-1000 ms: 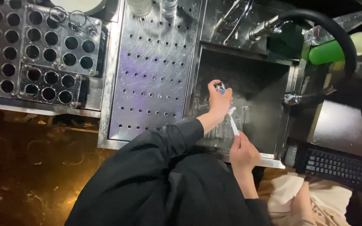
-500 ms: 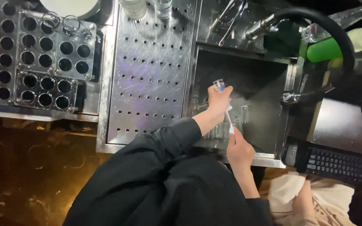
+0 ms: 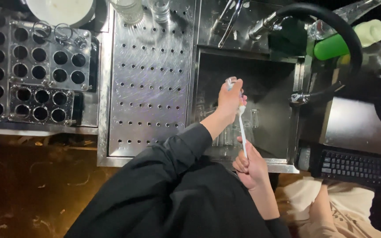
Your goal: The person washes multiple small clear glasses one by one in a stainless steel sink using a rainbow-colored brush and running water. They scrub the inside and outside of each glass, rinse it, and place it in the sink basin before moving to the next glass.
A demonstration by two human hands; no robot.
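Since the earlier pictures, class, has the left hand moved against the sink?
No. The left hand holds the small glass over the sink, about as far from its left wall as before.

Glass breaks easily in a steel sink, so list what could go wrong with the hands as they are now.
1. The left hand holds a small clear glass over the steel sink; a wet grip could slip and the glass might drop.
2. More glasses stand in the sink right below, so a fall could chip them too.
3. The right hand pushes a thin white brush towards the glass; pressing hard might crack it.
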